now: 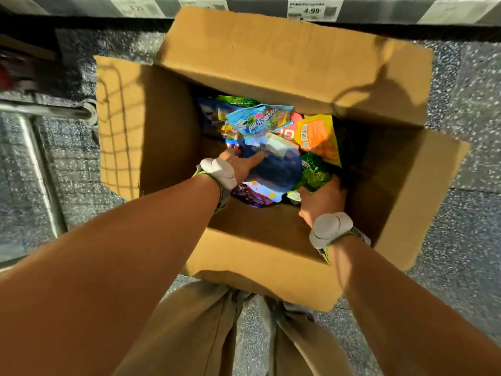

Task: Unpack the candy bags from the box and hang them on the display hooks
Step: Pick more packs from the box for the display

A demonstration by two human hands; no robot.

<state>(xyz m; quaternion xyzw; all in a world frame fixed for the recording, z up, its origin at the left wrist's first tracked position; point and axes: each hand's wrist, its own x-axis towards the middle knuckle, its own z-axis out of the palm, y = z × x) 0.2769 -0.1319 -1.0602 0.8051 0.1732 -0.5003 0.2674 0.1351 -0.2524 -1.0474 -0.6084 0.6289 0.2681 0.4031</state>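
An open cardboard box (168, 126) stands on the floor in front of me, flaps spread outward. Inside lie several candy bags: a light blue one (257, 120), an orange-yellow one (320, 137), a dark blue one (279, 169) and a green one (314, 172). My left hand (241, 161) reaches down into the box, its fingers on the upper edge of the dark blue bag. My right hand (322, 199) is lower right in the box, its fingers curled round the bottom of the green bag. No display hooks are in view.
A shelf edge with price tags (311, 9) runs along the top. Metal cart tubing (40, 147) stands at the left on the speckled floor (466, 104). My legs in tan trousers (195, 335) are below the box.
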